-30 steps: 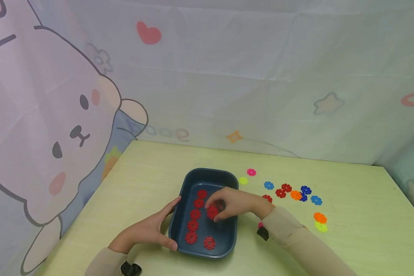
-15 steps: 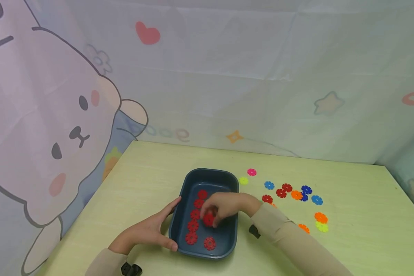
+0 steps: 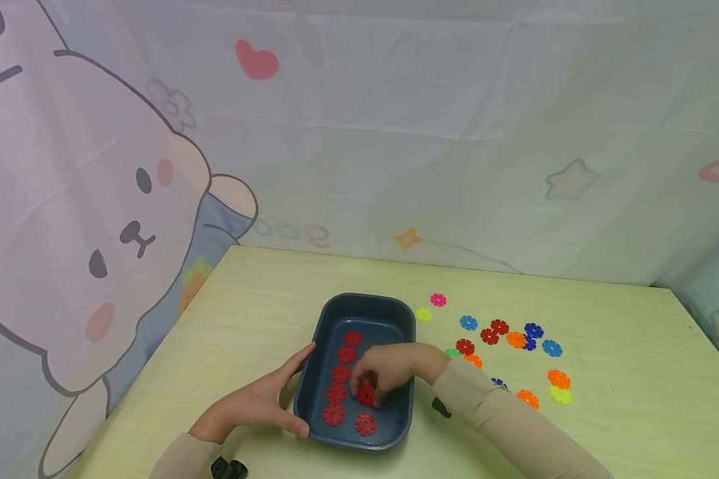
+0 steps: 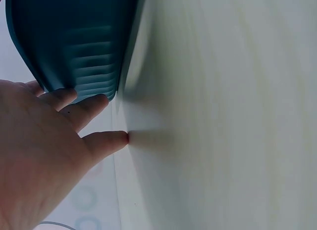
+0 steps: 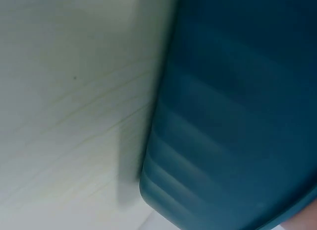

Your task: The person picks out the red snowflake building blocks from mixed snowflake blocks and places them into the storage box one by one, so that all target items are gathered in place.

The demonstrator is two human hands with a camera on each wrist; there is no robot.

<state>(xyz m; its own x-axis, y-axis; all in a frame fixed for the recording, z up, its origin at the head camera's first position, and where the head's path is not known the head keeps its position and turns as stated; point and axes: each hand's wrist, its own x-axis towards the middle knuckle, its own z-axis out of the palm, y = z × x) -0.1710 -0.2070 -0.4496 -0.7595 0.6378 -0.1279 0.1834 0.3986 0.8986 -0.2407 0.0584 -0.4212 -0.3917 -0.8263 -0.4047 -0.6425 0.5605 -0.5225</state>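
A dark blue tray (image 3: pixel 311 406) stands on the table. Along its left half runs a column of several red flower-shaped discs (image 3: pixel 336 393), with one more red disc (image 3: pixel 365 424) near its front wall. Inside the tray, my right hand (image 3: pixel 386 366) pinches a red snowflake disc (image 3: pixel 366 395) low over the floor, behind that front disc. My left hand (image 3: pixel 257 402) lies along the tray's left side, thumb near the front corner. The left wrist view shows its outstretched fingers (image 4: pixel 89 111) by the tray's outer wall (image 4: pixel 91 46). In the right wrist view the tray wall (image 5: pixel 213 121) hides the disc.
To the tray's right, loose discs lie scattered on the table (image 3: pixel 611 346): dark red (image 3: pixel 465 346), light blue (image 3: pixel 469 322), dark blue (image 3: pixel 533 330), orange (image 3: pixel 528 399), yellow (image 3: pixel 561 396) and pink (image 3: pixel 438 300). The right sleeve (image 3: pixel 503 412) covers part of that area. A printed cloth (image 3: pixel 455 133) hangs behind.
My right hand has moved toward the front of the tray with the red snowflake disc, lowering it near the front disc. The left hand has stayed at the tray's side.
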